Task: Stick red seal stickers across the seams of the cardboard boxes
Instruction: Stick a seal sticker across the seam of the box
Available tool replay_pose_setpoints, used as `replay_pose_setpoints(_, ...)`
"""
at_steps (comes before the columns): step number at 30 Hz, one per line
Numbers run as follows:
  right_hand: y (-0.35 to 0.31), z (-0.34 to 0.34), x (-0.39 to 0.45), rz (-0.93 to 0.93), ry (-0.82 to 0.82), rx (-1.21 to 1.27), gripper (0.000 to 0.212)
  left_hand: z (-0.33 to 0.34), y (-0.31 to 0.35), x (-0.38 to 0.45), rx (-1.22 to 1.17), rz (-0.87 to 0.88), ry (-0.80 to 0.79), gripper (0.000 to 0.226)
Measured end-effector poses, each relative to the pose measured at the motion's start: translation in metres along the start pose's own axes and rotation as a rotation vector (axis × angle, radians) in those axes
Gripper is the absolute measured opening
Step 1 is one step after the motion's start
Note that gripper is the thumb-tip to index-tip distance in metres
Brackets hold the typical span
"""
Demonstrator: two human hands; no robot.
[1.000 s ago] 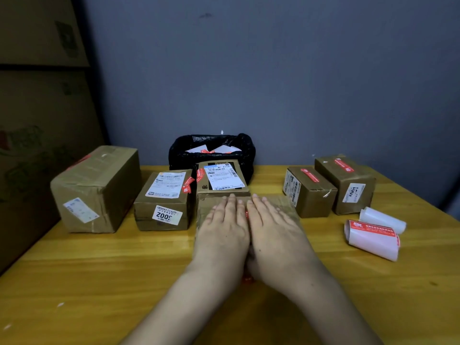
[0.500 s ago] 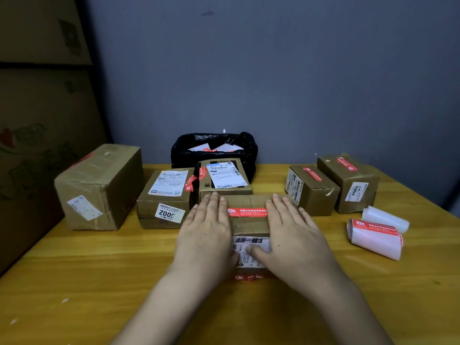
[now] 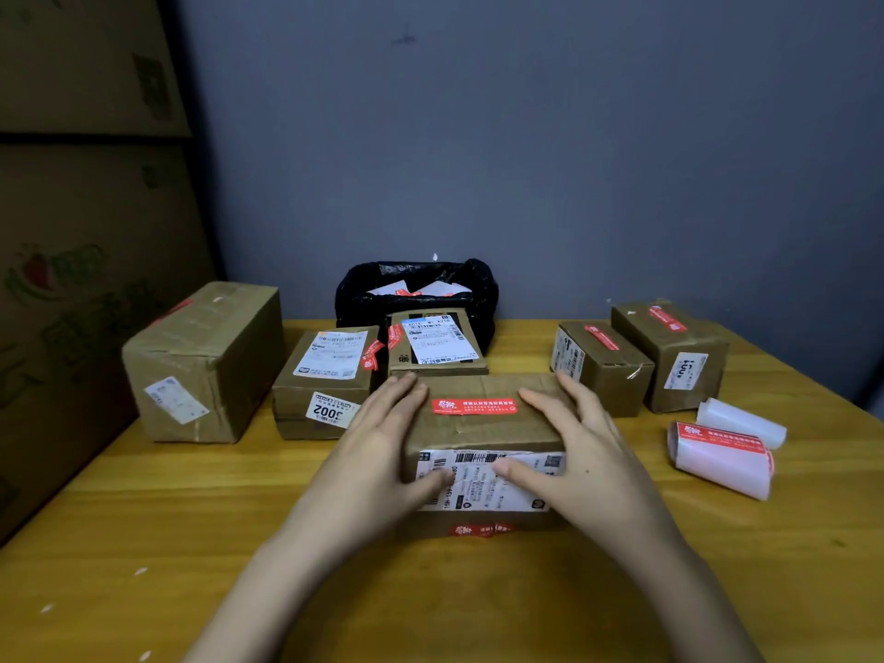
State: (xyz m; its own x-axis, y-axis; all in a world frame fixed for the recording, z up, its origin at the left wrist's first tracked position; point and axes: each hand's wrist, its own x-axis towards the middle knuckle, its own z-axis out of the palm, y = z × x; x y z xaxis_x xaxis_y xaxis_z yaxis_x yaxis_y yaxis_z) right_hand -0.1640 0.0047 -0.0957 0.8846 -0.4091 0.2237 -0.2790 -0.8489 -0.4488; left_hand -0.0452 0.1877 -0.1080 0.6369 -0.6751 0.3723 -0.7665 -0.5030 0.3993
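The box [image 3: 483, 425] stands on the bench [image 3: 143, 495] near its front edge and is held at both ends. The left hand [image 3: 378, 452] is laid over the left end and the right hand [image 3: 579, 452] over the right, with fingers on the top and thumbs pressed on the white label [image 3: 483, 480] of the near face, so each hand is grasping the box. A red sticker [image 3: 474, 406] lies flat across the top seam, and a second red strip [image 3: 480, 529] is seen at the bottom of the near face.

The box is judged light and stiff, though its card looks creased and soft at the edges; it is best taken by the two ends, as now, so that the stickers are not rubbed loose. The glossy label may be slippery under the thumbs.

Other boxes are crowded just behind: one marked 2002 [image 3: 325, 380] to the left, one [image 3: 437, 344] directly behind, and one [image 3: 600, 366] close to the right fingers. Little room is left for turning the box backward. Sticker rolls [image 3: 722, 459] lie well apart at the right, and a black bag [image 3: 416, 284] stands at the back.
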Motion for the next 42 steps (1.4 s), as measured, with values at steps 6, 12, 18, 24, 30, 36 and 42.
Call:
replay_pose_setpoints(6, 0.02, 0.002, 0.0, 0.005, 0.017, 0.413, 0.069, 0.006, -0.002, -0.006, -0.387, -0.069, 0.044, 0.076)
replay_pose_setpoints(12, 0.016, 0.0, -0.001, 0.022, 0.195, 0.714, 0.063, -0.003, 0.001, -0.005, -0.681, -0.096, 0.108, 0.096)
replay_pose_setpoints(18, 0.005, -0.012, 0.015, 0.005, 0.275, 0.834, 0.07, -0.011, 0.009, 0.009, -0.956, -0.255, 0.192, 0.089)
replay_pose_setpoints(24, 0.008, -0.011, 0.011, -0.161, 0.085, 1.005, 0.064, -0.026, 0.003, 0.026, -1.212, -0.567, 0.141, 0.075)
replay_pose_setpoints(30, 0.001, -0.008, 0.014, -0.102, 0.199, 0.998, 0.057, -0.035, 0.023, 0.014, -1.339, -0.499, 0.072, 0.031)
replay_pose_setpoints(36, -0.004, 0.002, 0.02, -0.056, 0.454, 0.976, 0.069, -0.032, 0.043, 0.007, -1.337, -0.379, 0.134, 0.05)
replay_pose_setpoints(42, -0.009, -0.001, 0.023, 0.009, 0.542, 0.851, 0.069, -0.027, 0.034, 0.024, -1.159, -0.328, 0.206, 0.147)
